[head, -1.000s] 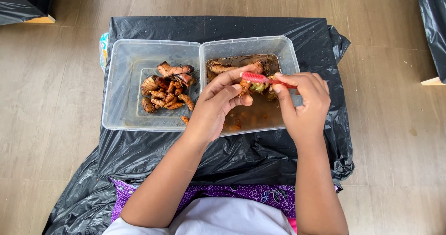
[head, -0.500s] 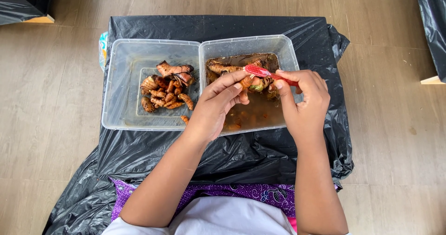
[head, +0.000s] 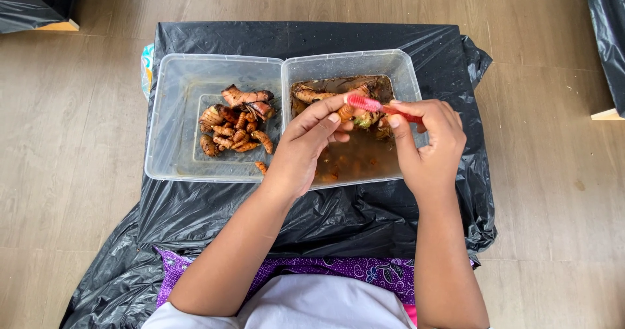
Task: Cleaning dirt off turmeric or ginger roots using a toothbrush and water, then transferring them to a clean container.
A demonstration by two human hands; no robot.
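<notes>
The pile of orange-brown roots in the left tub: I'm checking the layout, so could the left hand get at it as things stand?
Probably yes. The pile of roots lies uncovered in the open left tub, just beside the left hand. But that hand is pinching a root piece over the right tub.

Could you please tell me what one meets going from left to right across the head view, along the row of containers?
Wooden floor → left clear container → pile of orange-brown roots → left hand → red brush → right hand → black plastic sheet.

Root piece (head: pixel 347 113) mostly hidden by left hand (head: pixel 306 148) fingers; black bag (head: pixel 609 29) cut by edge
</notes>
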